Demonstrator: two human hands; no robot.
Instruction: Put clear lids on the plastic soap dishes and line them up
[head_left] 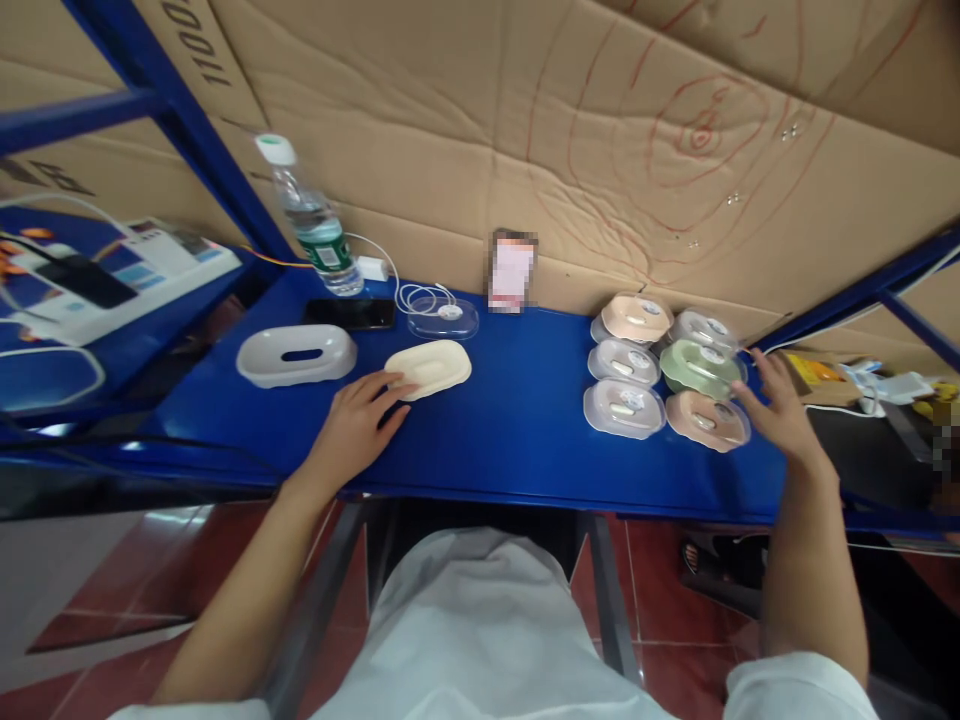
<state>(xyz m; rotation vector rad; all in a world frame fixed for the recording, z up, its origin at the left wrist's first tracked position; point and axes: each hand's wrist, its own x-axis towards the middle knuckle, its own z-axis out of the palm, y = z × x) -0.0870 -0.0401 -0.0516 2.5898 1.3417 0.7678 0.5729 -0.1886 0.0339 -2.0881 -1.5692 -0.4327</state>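
Note:
My left hand (pixel 364 425) rests its fingertips on the left end of a cream oval soap dish insert (pixel 439 367), with the fingers stretched out and the thumb apart. Left of it sits a pale grey oval soap box base (pixel 330 362) with a slot in its middle. Behind the insert lies a clear oval lid (pixel 429 319). My right hand (pixel 780 410) is open beside the right-hand edge of two rows of lidded soap boxes. Its fingers are spread near a green soap box (pixel 694 368) and a pinkish-brown one (pixel 706 420); I cannot tell whether they touch. Nothing shows in its grasp.
On the blue table (pixel 517 440) stand a water bottle (pixel 322 240), a dark phone (pixel 351 314) and a white cable (pixel 409 298). Another phone (pixel 512 272) leans against the cardboard wall (pixel 420 130). Blue frame posts flank both sides; a power strip (pixel 150 285) lies left.

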